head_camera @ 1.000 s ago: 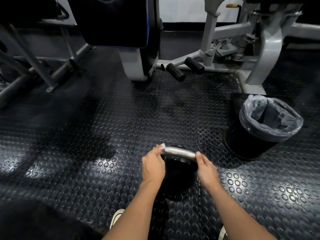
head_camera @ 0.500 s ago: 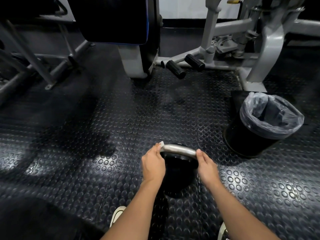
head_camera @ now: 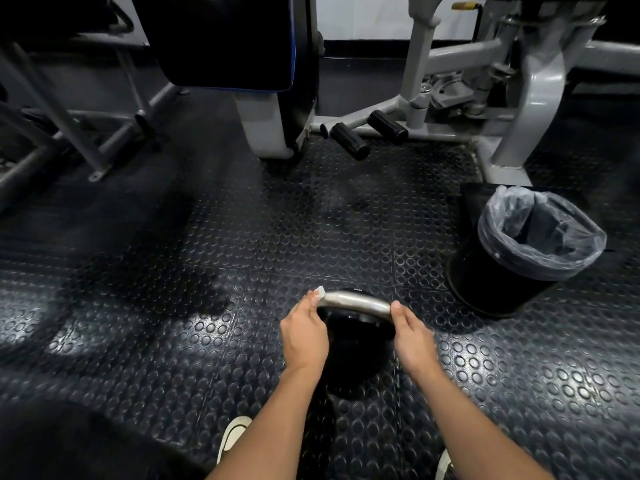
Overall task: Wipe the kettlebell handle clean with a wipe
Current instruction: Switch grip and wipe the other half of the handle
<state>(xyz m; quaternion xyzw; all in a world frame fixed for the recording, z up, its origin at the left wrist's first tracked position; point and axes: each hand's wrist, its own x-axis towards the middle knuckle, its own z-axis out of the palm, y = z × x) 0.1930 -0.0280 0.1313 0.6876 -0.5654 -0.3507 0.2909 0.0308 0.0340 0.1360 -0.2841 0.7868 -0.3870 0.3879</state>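
A black bin (head_camera: 498, 275) is being lined by a clear bag (head_camera: 540, 233). The kettlebell (head_camera: 356, 355)'s steel handle (head_camera: 358, 303) is being gripped by the right hand (head_camera: 412, 337), a white wipe (head_camera: 318, 294) being pinched there by the left hand (head_camera: 304, 336).

A gym: black studded rubber floor tiles (head_camera: 173, 341), grey steel exercise machines (head_camera: 533, 88) with black padded rollers (head_camera: 349, 142), a dark upholstered pad (head_camera: 225, 39), a kettlebell (head_camera: 356, 344), and a lined bin (head_camera: 512, 271).
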